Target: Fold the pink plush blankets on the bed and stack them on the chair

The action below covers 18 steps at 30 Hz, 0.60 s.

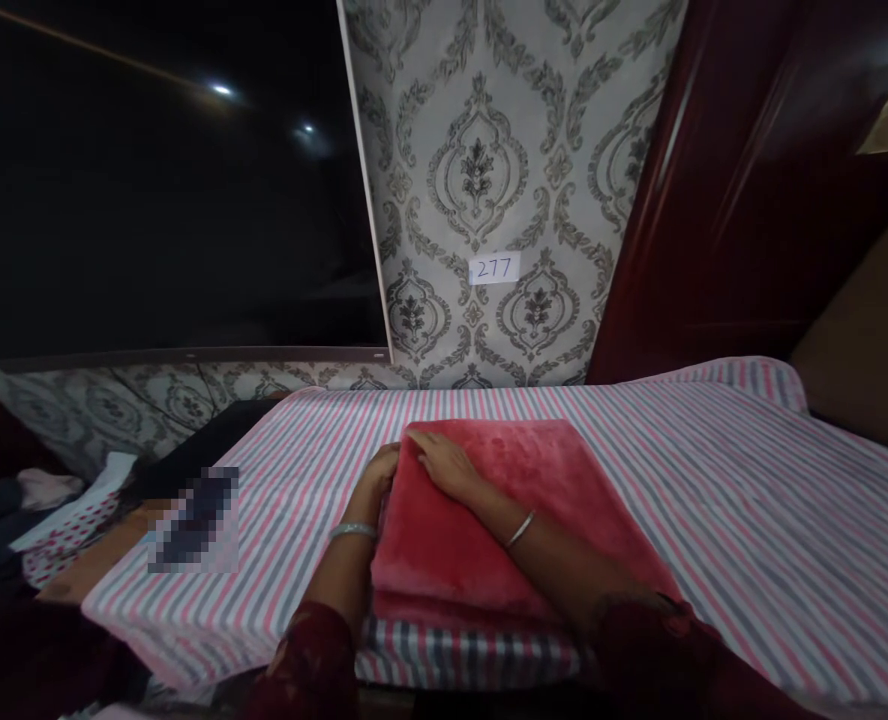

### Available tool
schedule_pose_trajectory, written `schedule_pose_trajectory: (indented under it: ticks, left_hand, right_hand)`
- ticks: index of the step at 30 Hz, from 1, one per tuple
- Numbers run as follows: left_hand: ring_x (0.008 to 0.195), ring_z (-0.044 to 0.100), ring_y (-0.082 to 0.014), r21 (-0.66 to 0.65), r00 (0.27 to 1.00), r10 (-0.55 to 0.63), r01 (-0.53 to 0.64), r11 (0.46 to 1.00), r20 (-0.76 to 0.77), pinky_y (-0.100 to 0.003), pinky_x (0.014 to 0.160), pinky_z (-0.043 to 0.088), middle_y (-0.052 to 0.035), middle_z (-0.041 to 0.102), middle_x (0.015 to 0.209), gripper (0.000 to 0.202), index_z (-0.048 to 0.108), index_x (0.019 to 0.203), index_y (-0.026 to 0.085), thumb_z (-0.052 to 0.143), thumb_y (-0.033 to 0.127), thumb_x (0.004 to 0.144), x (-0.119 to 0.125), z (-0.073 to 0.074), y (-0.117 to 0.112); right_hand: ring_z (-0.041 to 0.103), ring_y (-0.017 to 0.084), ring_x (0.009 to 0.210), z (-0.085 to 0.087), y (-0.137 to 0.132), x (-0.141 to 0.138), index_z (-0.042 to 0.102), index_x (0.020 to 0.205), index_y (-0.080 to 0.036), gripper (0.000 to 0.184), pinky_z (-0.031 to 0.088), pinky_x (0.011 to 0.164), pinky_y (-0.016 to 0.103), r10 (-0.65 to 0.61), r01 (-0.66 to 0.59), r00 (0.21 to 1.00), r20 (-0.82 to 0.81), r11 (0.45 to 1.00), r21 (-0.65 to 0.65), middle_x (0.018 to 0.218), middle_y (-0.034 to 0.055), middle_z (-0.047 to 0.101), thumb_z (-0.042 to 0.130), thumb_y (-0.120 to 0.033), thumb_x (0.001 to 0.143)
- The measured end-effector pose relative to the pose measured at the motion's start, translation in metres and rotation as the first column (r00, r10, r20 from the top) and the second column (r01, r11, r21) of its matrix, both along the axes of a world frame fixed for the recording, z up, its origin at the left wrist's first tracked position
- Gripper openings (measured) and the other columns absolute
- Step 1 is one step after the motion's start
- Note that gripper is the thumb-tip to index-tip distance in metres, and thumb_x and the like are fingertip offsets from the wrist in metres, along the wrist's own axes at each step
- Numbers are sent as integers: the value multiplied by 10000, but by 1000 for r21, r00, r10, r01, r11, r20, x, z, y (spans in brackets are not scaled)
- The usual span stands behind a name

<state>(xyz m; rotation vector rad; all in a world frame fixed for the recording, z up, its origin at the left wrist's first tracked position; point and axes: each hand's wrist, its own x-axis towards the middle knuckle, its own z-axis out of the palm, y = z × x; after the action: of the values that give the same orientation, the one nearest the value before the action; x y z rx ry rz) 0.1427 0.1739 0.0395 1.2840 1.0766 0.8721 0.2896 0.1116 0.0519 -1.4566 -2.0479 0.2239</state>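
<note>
A thick red plush blanket [504, 500], folded into a rectangular stack, lies on a bed or table covered with a pink, grey and white striped cloth [751, 500]. My right hand [445, 465] rests flat on top of it near the far left corner, fingers stretched out. Against the blanket's left side is my left hand [384, 468], its fingers reaching along the edge, with the tips partly hidden. Both wrists wear bangles. Layered folds show at the blanket's near edge.
On the left, a pixelated patch [195, 520] covers something on the striped cloth. Clothes and a spotted item [69, 535] are piled beyond it. A large dark television [174, 200] and a patterned wall with a paper marked 277 [494, 267] stand behind; a dark red door [729, 180] is at right.
</note>
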Motion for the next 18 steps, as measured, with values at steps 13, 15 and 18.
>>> schedule_pose_trajectory:
  ticks: [13, 15, 18]
  left_hand:
    - [723, 677, -216, 45, 975, -26, 37, 998, -220, -289, 648, 536, -50, 719, 687, 181, 715, 744, 127, 726, 225, 592, -10, 7, 12]
    - [673, 672, -219, 17, 967, -69, 76, 997, -244, -311, 636, 546, -64, 716, 671, 145, 713, 702, 119, 712, 208, 588, -9, 10, 11]
    - [656, 683, -238, 27, 963, -43, 52, 998, -267, -335, 626, 559, -81, 727, 679, 129, 720, 699, 124, 703, 183, 585, -5, 14, 11]
  right_hand:
    - [293, 288, 1470, 3, -8, -17, 381, 1521, -159, 632, 232, 1192, 535, -41, 43, 998, 57, 999, -28, 1598, 136, 351, 525, -410, 959]
    - [221, 270, 1508, 0, -9, -19, 304, 1558, -151, 677, 172, 1219, 535, -6, 9, 998, 55, 999, -42, 1629, 121, 292, 496, -426, 970]
    - [195, 253, 1521, -3, -9, -20, 290, 1562, -135, 682, 115, 1236, 532, 39, -33, 996, 82, 997, -73, 1638, 126, 259, 482, -420, 973]
